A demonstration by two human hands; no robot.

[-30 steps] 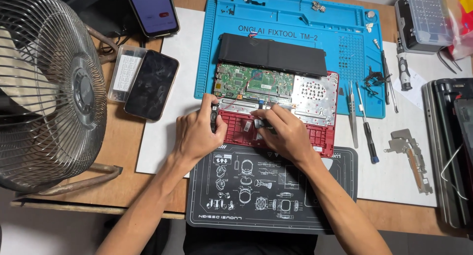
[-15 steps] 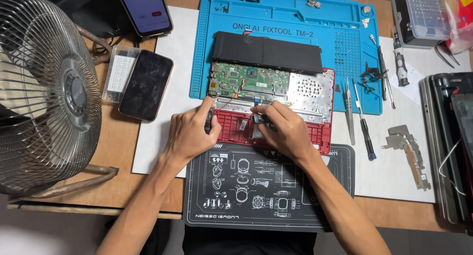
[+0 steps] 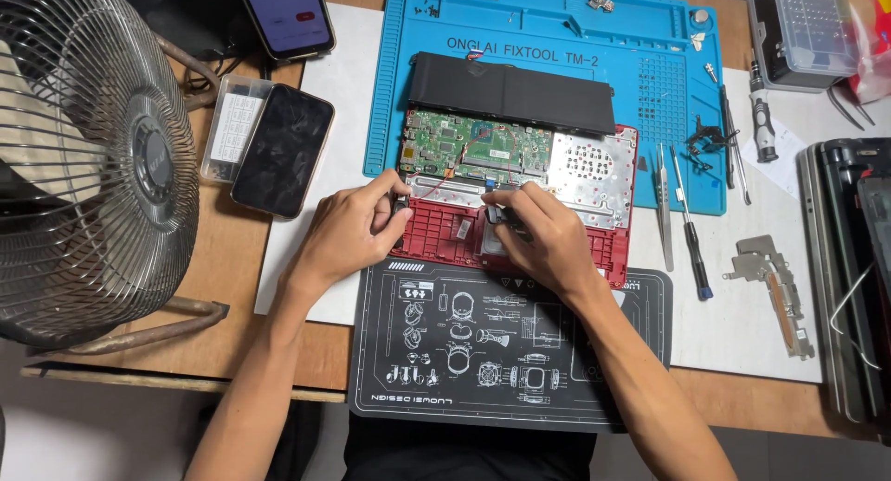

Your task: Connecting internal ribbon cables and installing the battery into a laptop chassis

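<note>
1. An opened red laptop base [image 3: 557, 244], its cover off, lies partly on a blue silicone repair mat [image 3: 548, 35] and partly on a black printed work mat [image 3: 501, 351], in the middle of the wooden table [image 3: 232, 286].
2. Inside the laptop, a flat black battery pack [image 3: 510, 91] sits along the far edge, with a green circuit board [image 3: 473, 147] just in front of it and a perforated silver metal plate [image 3: 589, 165] beside the board.
3. The left hand [image 3: 348, 235] rests at the laptop's near left corner; its grip is pinched shut on a small dark part [image 3: 401, 205] at the edge of the red frame, thumb and forefinger touching it.
4. The right hand [image 3: 543, 240] lies over the red palm-rest area near the middle; its fingers curl down onto a small dark piece [image 3: 506, 216] there, but I cannot tell whether the grip actually holds it or only presses on it.
5. The two hands are near each other, with a bare strip of the red frame between them.
6. To the right of the laptop, metal tweezers [image 3: 664, 207] and a slim screwdriver with a blue tip on its handle [image 3: 691, 230] lie side by side on white paper.
7. To the left, a black smartphone [image 3: 283, 151] lies face up on a clear plastic box [image 3: 227, 128], near a round metal wire-cage fan [image 3: 88, 156].
</note>
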